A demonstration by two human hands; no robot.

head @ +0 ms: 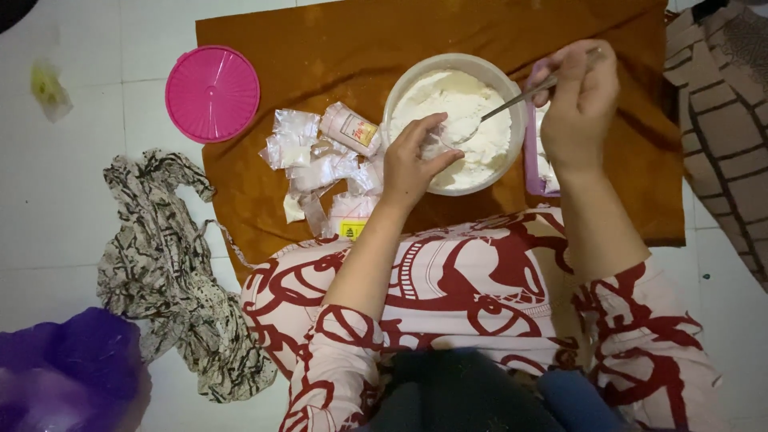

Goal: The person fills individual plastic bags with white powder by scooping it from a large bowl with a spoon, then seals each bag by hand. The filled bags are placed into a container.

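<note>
A round white bowl full of white powder sits on a brown cloth. My right hand grips a metal spoon by its handle, with the spoon's tip down in the powder. My left hand hovers over the bowl's near-left rim, fingers pinching a small clear plastic packet at the spoon's tip. Beside that hand lie several small clear packets filled with white powder.
A pink round lid lies at the cloth's left edge. A purple tray stands right of the bowl. A patterned black-and-white cloth and a purple bag lie on the white tiled floor at left. A brick-patterned mat is at right.
</note>
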